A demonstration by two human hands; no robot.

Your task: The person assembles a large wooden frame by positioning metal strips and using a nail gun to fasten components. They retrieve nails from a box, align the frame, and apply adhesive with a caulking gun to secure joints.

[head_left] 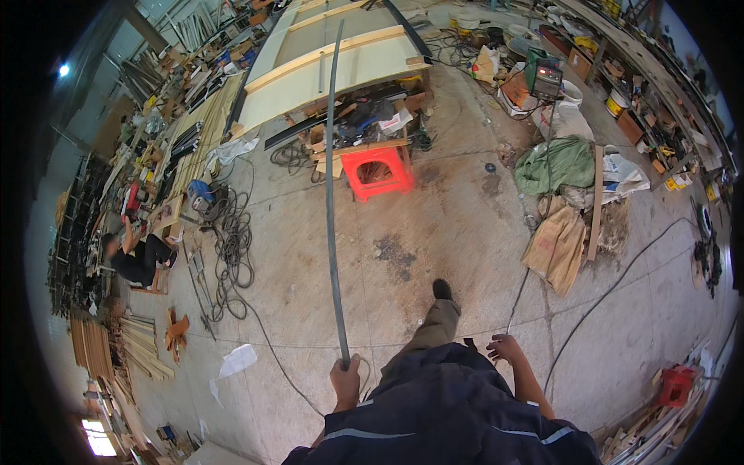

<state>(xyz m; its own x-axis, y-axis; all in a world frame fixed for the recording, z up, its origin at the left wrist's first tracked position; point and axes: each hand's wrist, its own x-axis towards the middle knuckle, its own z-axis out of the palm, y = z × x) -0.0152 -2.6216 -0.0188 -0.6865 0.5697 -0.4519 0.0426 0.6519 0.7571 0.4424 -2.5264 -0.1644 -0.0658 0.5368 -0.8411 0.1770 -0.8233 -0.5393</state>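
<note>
My left hand [346,380] is closed around the lower end of a long, thin grey bar [332,209], probably metal. The bar stretches forward from my fist, past the left side of a red plastic stool [377,173], and its far end shows in front of a large pale panel with wooden battens [341,50]. To the right of my body hangs my right hand [505,349], its fingers loosely bent and apart, with nothing visible in them. One dark shoe [442,289] is ahead of me on the concrete floor.
Tangled cables [232,263] lie at left, near a crouching person [138,256] holding a red tool. On the right are a green sack [554,164], a tan sack [556,246] and a machine with a lit panel [547,79]. A black cable [612,287] crosses the floor.
</note>
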